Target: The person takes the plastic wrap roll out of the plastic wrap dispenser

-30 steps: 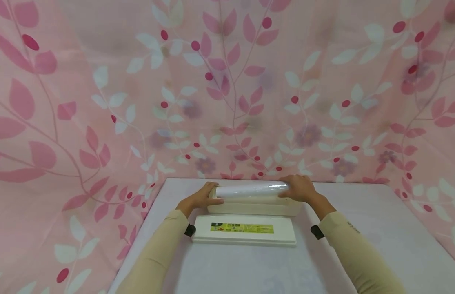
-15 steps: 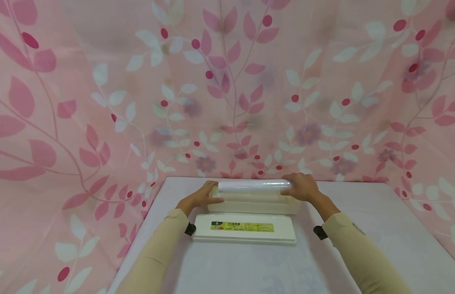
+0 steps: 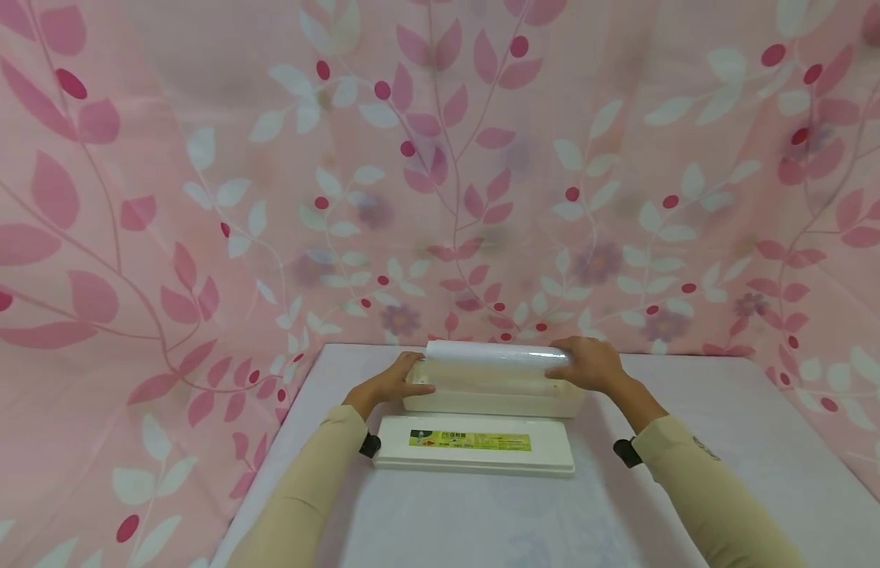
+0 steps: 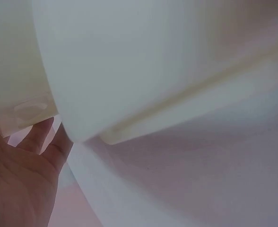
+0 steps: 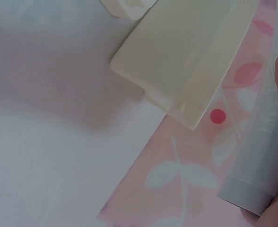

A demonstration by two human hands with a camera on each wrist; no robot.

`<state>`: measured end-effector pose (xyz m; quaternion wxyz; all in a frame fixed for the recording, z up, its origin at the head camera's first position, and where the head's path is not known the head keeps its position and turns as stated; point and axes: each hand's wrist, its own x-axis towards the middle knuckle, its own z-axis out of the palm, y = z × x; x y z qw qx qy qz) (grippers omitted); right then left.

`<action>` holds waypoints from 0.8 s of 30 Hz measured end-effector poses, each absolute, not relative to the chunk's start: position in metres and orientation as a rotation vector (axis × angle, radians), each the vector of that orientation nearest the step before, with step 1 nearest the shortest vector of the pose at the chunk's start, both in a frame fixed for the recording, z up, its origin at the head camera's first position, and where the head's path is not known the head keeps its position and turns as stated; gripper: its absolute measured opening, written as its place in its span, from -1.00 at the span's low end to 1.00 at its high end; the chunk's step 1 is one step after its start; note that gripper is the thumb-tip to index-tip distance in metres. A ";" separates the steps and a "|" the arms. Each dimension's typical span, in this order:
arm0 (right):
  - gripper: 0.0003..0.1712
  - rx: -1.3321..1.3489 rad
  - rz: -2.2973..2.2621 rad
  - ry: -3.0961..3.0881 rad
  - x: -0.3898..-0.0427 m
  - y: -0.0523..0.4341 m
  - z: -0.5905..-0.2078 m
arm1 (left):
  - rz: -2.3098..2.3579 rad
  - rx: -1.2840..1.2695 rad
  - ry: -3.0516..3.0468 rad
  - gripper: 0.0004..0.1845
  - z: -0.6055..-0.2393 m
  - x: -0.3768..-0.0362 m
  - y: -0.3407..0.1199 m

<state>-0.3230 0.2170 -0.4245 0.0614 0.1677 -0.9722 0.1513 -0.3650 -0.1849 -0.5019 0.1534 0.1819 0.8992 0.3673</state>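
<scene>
A pink leaf-print curtain [image 3: 198, 197] is hanging around a pale worktop [image 3: 695, 442], and a person in cream sleeves is reaching forward over it with both arms. Near the far edge a long white box [image 3: 492, 394] is lying with its long axis running left to right, parallel to a flat white lid [image 3: 475, 454] with a yellow-green label that is resting just in front of it, nearer the person. Directly above the box's open top, a roll of clear film [image 3: 492, 355] is lying along the same left-to-right line, so roll and box are matching in direction with the roll sitting a little toward the back. The left hand [image 3: 390, 383] is cupping the left end of the box and roll, fingers curled around that end. The right hand [image 3: 589, 364] is gripping the roll's right end, and the right wrist view is showing the roll [image 5: 259, 156] raised clear of the box's corner [image 5: 186, 61]. Each hand is holding its own end, neither nearer than the other.
</scene>
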 end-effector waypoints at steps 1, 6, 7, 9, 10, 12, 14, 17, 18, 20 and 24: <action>-0.36 0.498 0.458 -2.946 -0.322 0.218 -0.424 | 1.052 0.523 2.579 -0.05 -0.502 -0.365 -0.185; -0.36 0.449 0.453 -2.947 -0.318 0.223 -0.424 | 1.004 0.541 2.592 -0.05 -0.503 -0.367 -0.184; -0.37 0.450 0.444 -2.937 -0.317 0.223 -0.425 | 0.991 0.541 2.594 -0.06 -0.501 -0.367 -0.184; -0.38 0.459 0.432 -2.917 -0.316 0.224 -0.424 | 0.984 0.550 2.600 -0.06 -0.500 -0.368 -0.185; -0.38 0.468 0.432 -2.910 -0.316 0.224 -0.423 | 0.983 0.549 2.601 -0.06 -0.500 -0.368 -0.186; -0.39 0.474 0.427 -2.895 -0.314 0.223 -0.422 | 0.980 0.545 2.601 -0.04 -0.499 -0.368 -0.187; -0.39 0.468 0.423 -2.889 -0.314 0.223 -0.421 | 0.992 0.547 2.595 -0.03 -0.499 -0.368 -0.187; -0.38 0.446 0.435 -2.901 -0.312 0.223 -0.420 | 0.992 0.560 2.592 -0.01 -0.501 -0.368 -0.187; -0.38 0.437 0.440 -2.906 -0.312 0.224 -0.420 | 0.992 0.566 2.593 -0.01 -0.502 -0.369 -0.187; -0.38 0.424 0.454 -2.917 -0.311 0.224 -0.419 | 0.984 0.582 2.598 -0.01 -0.503 -0.369 -0.187; -0.40 0.407 0.462 -2.919 -0.309 0.223 -0.418 | 0.950 0.598 2.620 0.00 -0.504 -0.371 -0.188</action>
